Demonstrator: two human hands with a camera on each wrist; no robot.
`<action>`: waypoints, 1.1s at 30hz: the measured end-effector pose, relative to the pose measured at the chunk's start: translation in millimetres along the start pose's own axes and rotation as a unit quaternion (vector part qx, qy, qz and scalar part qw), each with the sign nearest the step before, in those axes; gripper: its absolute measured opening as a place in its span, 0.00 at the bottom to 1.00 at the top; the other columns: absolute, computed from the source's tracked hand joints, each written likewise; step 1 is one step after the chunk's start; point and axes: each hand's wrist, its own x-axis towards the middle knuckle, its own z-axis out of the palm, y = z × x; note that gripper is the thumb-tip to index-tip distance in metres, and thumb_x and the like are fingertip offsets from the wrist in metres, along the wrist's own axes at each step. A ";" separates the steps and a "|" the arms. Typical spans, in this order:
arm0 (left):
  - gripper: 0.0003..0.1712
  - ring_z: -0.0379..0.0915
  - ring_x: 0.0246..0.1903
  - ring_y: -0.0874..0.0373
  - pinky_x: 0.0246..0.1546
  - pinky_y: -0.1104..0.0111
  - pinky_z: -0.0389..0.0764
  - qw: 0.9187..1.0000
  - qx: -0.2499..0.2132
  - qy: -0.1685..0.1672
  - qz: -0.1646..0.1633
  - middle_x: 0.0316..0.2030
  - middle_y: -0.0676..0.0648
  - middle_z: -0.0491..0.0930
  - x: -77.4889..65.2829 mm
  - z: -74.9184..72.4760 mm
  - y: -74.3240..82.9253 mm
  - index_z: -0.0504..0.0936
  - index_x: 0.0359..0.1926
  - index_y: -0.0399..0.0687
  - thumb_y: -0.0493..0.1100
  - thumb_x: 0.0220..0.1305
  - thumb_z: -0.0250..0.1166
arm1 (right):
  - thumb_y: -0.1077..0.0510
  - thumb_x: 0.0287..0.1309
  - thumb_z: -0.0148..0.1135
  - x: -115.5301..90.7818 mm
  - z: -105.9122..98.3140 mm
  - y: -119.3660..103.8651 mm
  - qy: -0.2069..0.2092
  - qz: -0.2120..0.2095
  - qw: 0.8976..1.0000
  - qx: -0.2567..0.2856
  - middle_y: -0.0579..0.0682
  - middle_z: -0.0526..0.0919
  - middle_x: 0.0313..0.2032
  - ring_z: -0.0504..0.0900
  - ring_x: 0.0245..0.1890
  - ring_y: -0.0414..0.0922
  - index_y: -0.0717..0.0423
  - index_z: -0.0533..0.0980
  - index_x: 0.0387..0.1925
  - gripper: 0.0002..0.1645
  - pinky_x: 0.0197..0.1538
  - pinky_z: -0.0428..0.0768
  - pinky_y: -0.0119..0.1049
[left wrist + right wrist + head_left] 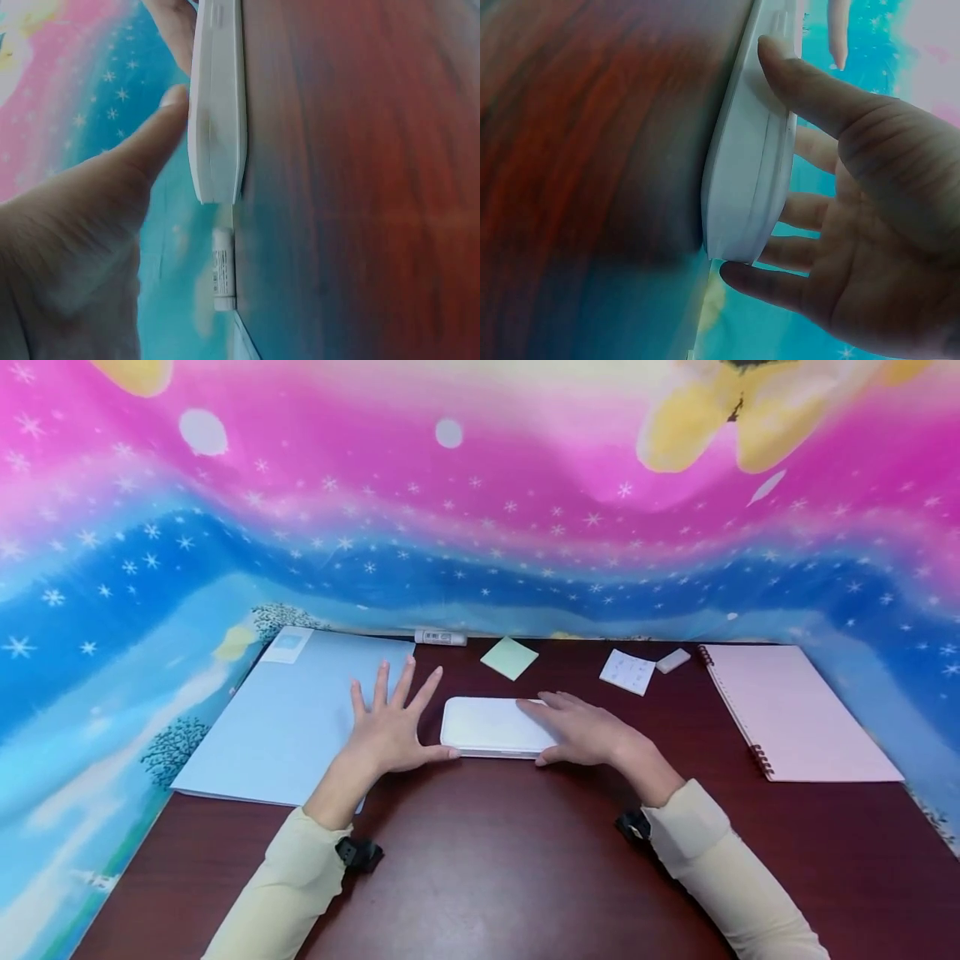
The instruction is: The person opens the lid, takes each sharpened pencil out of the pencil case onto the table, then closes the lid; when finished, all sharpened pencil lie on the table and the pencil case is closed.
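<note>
A flat white case (487, 725) with rounded corners lies at the middle of the dark table. My right hand (585, 731) grips its right end, and the right wrist view shows the thumb (787, 71) on the front side while the other fingers reach round the far side and end. My left hand (386, 731) is spread wide at the left end, partly above the blue folder (300, 718). Its thumb (154, 131) reaches the case's front left edge in the head view; whether it presses there I cannot tell.
Along the back lie a white tube (440, 637), a green sticky-note pad (509, 657), a patterned paper square (628, 672) and a white eraser-like block (672, 661). At the right is a pink spiral notebook (810, 714). A printed cloth (480, 527) hangs around the table (480, 860).
</note>
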 end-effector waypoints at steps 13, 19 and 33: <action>0.68 0.62 0.74 0.46 0.76 0.39 0.51 0.990 -0.108 -0.043 0.074 0.76 0.44 0.63 6.8 9.0 4.7 0.40 0.82 0.65 0.61 0.53 0.78 | 0.36 0.53 0.74 0.7 2.2 -4.2 0.034 -0.033 0.998 -0.049 0.56 0.71 0.71 0.71 0.70 0.55 0.42 0.60 0.78 0.55 0.68 0.73 0.57; 0.60 0.61 0.74 0.44 0.70 0.47 0.68 0.977 -0.175 -0.049 0.110 0.76 0.43 0.61 11.8 14.3 1.6 0.50 0.82 0.61 0.52 0.57 0.77 | 0.34 0.51 0.75 4.9 0.1 4.4 0.044 -0.057 0.996 -0.055 0.53 0.76 0.68 0.76 0.67 0.51 0.42 0.66 0.75 0.53 0.66 0.76 0.54; 0.62 0.59 0.75 0.48 0.70 0.47 0.68 0.959 -0.248 -0.048 0.132 0.77 0.46 0.57 15.1 17.7 -5.8 0.48 0.81 0.62 0.49 0.55 0.79 | 0.36 0.48 0.78 10.1 -9.9 9.3 0.032 -0.062 0.998 0.004 0.48 0.78 0.66 0.78 0.64 0.48 0.39 0.71 0.71 0.49 0.64 0.77 0.48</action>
